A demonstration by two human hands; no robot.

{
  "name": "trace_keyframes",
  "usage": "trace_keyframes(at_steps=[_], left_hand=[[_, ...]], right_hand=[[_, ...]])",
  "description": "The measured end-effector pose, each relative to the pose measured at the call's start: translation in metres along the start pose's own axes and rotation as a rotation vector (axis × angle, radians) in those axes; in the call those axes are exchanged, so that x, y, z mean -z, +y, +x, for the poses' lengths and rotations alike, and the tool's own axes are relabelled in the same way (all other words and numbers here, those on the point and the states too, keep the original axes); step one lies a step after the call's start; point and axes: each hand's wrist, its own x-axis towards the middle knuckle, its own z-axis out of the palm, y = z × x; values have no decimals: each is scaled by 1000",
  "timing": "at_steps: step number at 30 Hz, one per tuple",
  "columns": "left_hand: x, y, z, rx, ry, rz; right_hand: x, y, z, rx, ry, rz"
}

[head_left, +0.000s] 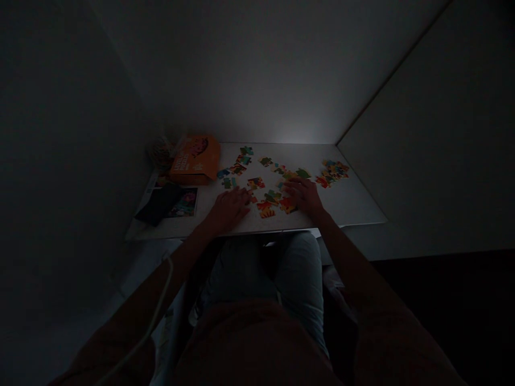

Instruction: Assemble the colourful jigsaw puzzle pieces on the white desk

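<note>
Here, left hand [232, 207], right hand [306, 195] (both palm-down) flank jigsaw pieces [266, 209].

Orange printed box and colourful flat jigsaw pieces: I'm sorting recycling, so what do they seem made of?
Orange printed box: probably thin cardboard, given its folded edges; finish unclear.
Colourful flat jigsaw pieces: likely printed cardboard, seemingly matte, showing no glints.

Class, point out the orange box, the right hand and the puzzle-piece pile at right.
Orange box [196, 159]: head view, middle of its printed face.
Right hand [306, 195]: head view, back of the hand.
Puzzle-piece pile [335, 171]: head view, pieces near its middle.
</note>
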Motion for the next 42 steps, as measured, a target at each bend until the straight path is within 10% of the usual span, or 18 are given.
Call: trace_keyframes(at_steps=[8, 26, 42], left_hand=[[-22, 54, -28, -47, -34, 14], [-7, 10, -30, 92, -32, 15], [-22, -18, 58, 375, 144, -36]], right_hand=[[-10, -28, -36, 131, -151, 26], [-11, -24, -50, 77, -150, 164], [-29, 0, -16, -148, -14, -75]])
